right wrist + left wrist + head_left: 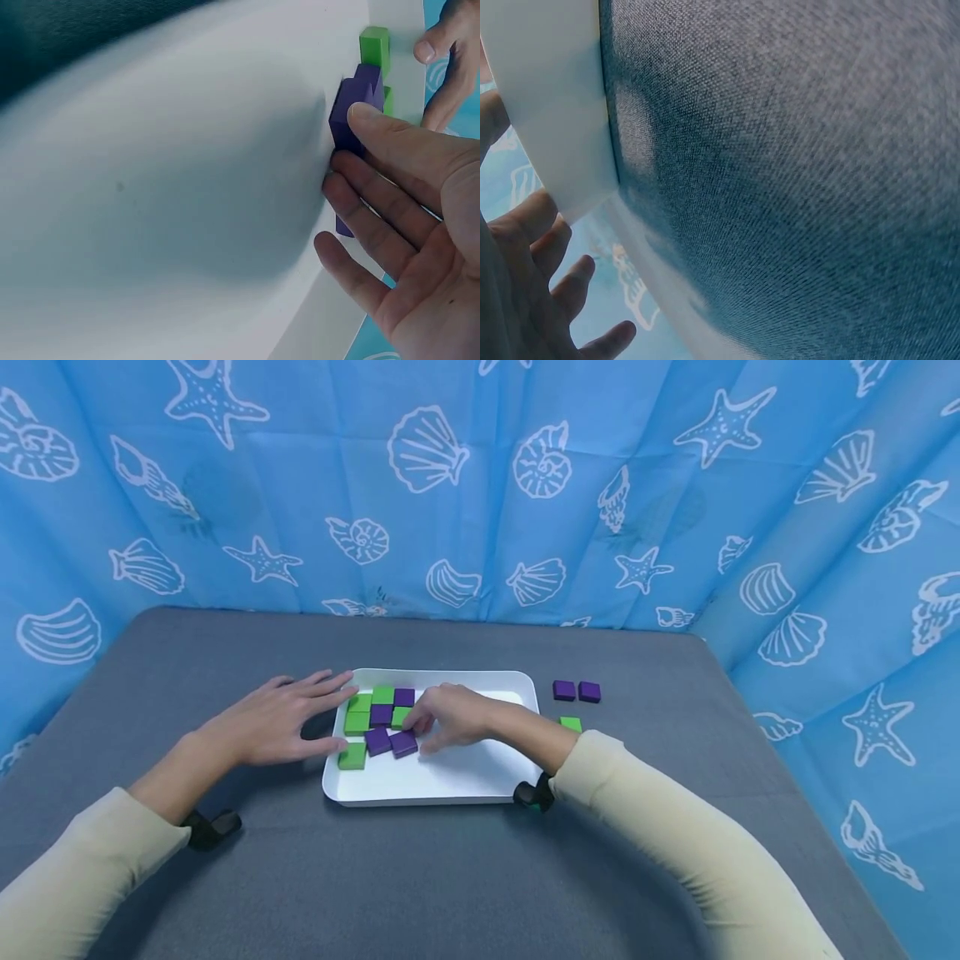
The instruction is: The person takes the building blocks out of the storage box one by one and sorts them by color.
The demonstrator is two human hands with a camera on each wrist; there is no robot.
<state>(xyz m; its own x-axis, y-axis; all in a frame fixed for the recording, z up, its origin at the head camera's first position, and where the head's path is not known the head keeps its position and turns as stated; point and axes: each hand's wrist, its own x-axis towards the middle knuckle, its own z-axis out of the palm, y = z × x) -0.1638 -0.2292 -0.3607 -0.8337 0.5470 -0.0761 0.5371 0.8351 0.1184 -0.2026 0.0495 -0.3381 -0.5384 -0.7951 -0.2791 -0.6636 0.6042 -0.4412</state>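
A white tray (465,781) holds several green and purple square blocks grouped at its left end. My left hand (288,718) lies at the tray's left rim with fingers spread and holds nothing; its thumb is near the front green block (352,756). Inside the tray, my right hand (453,717) reaches down to the group's right side. Its index finger is at a green block (401,717), and its thumb is close to a purple block (403,743). In the right wrist view the thumb overlaps a purple block (349,112), while the other fingers extend loosely; the index fingertip is hidden.
Right of the tray, two purple blocks (564,690) lie side by side on the grey table (420,877). A green block (571,724) lies nearer, partly covered by the right arm. Behind the table hangs a blue shell-patterned curtain (480,510).
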